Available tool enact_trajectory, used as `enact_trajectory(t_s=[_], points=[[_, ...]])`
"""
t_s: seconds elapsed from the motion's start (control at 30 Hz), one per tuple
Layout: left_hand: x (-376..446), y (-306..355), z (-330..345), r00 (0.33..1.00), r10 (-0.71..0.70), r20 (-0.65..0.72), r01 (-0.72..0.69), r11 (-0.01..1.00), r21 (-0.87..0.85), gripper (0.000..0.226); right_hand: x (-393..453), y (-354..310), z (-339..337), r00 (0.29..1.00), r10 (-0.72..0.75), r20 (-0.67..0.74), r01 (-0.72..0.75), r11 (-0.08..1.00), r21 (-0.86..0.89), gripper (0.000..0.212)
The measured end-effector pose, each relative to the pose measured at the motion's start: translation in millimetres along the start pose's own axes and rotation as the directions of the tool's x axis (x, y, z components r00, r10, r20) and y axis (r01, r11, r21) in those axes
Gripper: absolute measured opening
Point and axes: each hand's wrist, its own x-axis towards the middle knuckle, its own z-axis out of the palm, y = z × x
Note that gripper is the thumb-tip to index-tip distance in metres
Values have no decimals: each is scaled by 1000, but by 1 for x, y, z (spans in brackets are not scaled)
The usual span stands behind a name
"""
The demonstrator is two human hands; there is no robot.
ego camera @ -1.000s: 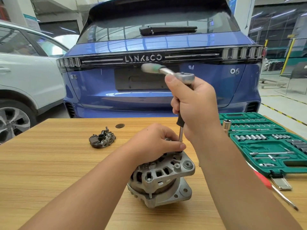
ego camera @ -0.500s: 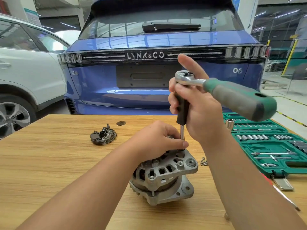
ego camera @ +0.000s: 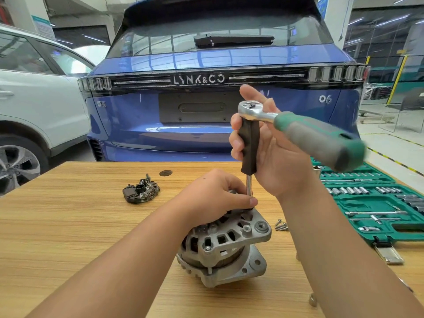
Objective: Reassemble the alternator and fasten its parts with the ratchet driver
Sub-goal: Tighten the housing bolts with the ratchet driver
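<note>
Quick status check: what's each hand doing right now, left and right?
Left hand: on top of the alternator, fingers pinching the base of the driver shaft.
Right hand: gripping the ratchet driver by its dark upright grip.

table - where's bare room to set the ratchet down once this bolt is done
Widest bare patch: the table left of the alternator, in front of the black rectifier part. A narrower strip lies behind it, near the far edge. The right is crowded: loose screws, then the green socket case.
</note>
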Motion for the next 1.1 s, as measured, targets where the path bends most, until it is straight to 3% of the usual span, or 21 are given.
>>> enact_trajectory(t_s=[0.07, 0.17, 0.27, 0.33, 0.43, 0.5, 0.67, 0.8, 0.93, 1.1], points=[[1, -2, 0, 1000, 10, 4, -10, 1000, 1, 13, 1, 4, 1, 984, -80, -159, 61, 991, -121, 37], [2, -2, 0, 999, 40, 30, -40, 999, 18, 20, 5, 7, 1, 953, -171, -251, 84, 942, -326, 19], [5, -5, 0, 999, 24, 27, -24, 1000, -4, 16, 4, -2, -8, 993, 7, -116, -22, 992, -127, 12], [5, -6, 0, 1000, 6, 28, -5, 1000, -24, 14, 2, -2, -9, 1000, 7, -24, -7, 1000, -15, 29], [6, -8, 1, 999, 38, 9, -39, 999, 3, 19, 1, 10, 1, 966, -258, -12, 246, 934, -260, 36], [7, -9, 3, 999, 52, -3, -52, 998, 18, 19, 2, 16, 5, 948, -319, 0, 299, 891, -341, 43], [13, -14, 8, 996, 80, -30, -80, 997, -18, 28, -3, 10, -2, 986, -137, 91, 139, 990, -15, 42], [20, -23, 16, 995, 93, -44, -96, 993, -66, 34, -1, 9, -2, 986, -119, 113, 130, 988, -89, 30], [19, -24, 15, 994, 82, -69, -89, 991, -98, 28, 0, 10, 1, 992, -115, 53, 119, 989, -92, 27], [9, -11, 2, 998, 69, -6, -69, 997, 26, 18, 4, 10, 1, 935, -240, -262, 147, 932, -331, 19]])
